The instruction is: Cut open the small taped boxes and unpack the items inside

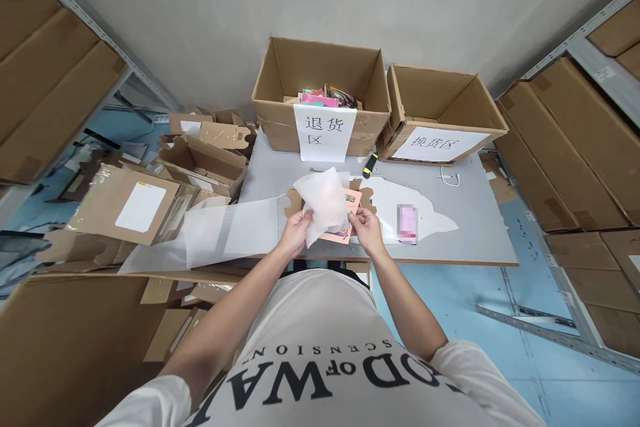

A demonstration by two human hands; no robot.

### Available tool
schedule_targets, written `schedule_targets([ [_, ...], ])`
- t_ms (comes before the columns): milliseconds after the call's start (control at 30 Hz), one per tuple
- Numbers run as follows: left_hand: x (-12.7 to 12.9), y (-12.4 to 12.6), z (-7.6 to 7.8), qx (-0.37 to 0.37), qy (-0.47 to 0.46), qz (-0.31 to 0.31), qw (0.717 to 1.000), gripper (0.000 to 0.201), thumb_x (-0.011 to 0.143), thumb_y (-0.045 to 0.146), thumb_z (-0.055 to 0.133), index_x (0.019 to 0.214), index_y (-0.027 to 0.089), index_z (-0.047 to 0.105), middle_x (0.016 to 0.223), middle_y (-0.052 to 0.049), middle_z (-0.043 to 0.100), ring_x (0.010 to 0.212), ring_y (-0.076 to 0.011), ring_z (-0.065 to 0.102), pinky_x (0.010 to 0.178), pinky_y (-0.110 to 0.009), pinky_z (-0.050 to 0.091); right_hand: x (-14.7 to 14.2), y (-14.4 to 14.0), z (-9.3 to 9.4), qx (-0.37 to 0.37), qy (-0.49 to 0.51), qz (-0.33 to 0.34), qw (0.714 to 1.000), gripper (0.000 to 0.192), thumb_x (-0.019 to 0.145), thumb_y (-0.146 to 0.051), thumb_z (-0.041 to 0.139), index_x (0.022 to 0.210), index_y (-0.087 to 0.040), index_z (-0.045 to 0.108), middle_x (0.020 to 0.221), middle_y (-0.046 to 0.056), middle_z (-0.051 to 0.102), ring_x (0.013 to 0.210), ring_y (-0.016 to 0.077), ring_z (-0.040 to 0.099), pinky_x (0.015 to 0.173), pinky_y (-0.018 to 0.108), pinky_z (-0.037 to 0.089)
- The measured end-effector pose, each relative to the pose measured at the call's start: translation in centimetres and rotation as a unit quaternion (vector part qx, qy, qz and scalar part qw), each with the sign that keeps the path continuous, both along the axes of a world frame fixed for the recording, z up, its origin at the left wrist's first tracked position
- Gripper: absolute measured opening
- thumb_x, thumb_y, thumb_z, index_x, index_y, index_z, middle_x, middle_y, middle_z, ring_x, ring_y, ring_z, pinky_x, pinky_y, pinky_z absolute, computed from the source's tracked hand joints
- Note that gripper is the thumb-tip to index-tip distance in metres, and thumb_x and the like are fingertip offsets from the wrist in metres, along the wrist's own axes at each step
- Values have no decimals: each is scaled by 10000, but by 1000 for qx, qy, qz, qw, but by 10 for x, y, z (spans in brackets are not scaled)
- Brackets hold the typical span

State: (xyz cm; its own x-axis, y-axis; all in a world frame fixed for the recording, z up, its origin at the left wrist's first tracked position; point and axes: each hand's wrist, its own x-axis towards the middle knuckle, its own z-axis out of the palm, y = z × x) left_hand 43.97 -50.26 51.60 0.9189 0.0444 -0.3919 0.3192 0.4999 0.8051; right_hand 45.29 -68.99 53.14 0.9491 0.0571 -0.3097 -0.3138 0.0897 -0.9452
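Head view
Left hand (pixel 296 230): closed on the lower left edge of a white foam sheet (pixel 324 203), raised above the near edge of the table (pixel 480 213).
Right hand (pixel 367 228): fingers pinched on the right edge of a pink card (pixel 346 217), just beside the left hand.
White foam sheet: crumpled, draped over most of the pink card, held between both hands.
Pink card: flat, tilted slightly, only its right and lower parts showing from under the sheet.
Cardboard piece (pixel 367 197): brown, lying on the table right behind the hands, partly hidden by sheet and card.
Clear wrap (pixel 225 233): long, see-through, spread from the left of the hands over the table edge toward the pile of boxes.
Left box (pixel 320 90): open, at the far edge of the table, with a white label on its front and colourful packets inside.
Right box (pixel 440 110): open, beside the left box, tipped forward, with a white label on its front flap.
Cutter (pixel 370 164): black and yellow, lying on the table between the two boxes.
White paper (pixel 425 217): torn, flat on the table to the right of the hands, with a blurred pink patch on it.
Pile of boxes (pixel 165 187): flattened and opened cardboard, heaped left of the table.
Shelves (pixel 590 140): on both sides, stacked with brown cartons.
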Motion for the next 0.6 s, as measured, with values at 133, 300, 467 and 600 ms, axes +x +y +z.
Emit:
schedule_targets([
  [133, 0, 12, 0, 13, -13, -2, 1000, 466, 631, 481, 778, 906, 122, 669, 860, -82, 731, 779, -192, 675, 726, -292, 505, 1, -1, 2, 19, 7, 7, 1000, 401, 672, -539, 705, 875, -225, 560, 760, 1, 707, 571, 159, 638, 473, 268, 510],
  [300, 5, 48, -10, 23, -6, 60, 998, 475, 610, 443, 788, 931, 124, 645, 827, -68, 719, 782, -200, 673, 763, -322, 517, 5, -4, 5, 9, -10, 2, 1000, 387, 688, -533, 687, 891, -226, 566, 719, 1, 700, 552, 153, 616, 436, 240, 460],
  [467, 8, 114, -43, 103, 49, 214, 970, 324, 694, 369, 703, 909, 149, 601, 782, -24, 675, 781, -163, 655, 802, -313, 514, 8, -11, 9, 9, -15, -16, 1000, 395, 684, -526, 685, 905, -215, 582, 730, 12, 704, 532, 145, 597, 446, 244, 448],
  [600, 1, 162, -80, 251, 139, 259, 922, 153, 789, 288, 540, 872, 160, 555, 750, -16, 618, 763, -146, 635, 786, -297, 519, 10, -13, 6, 12, -12, -29, 999, 403, 681, -528, 683, 912, -211, 587, 718, 8, 699, 500, 128, 571, 438, 236, 436],
])
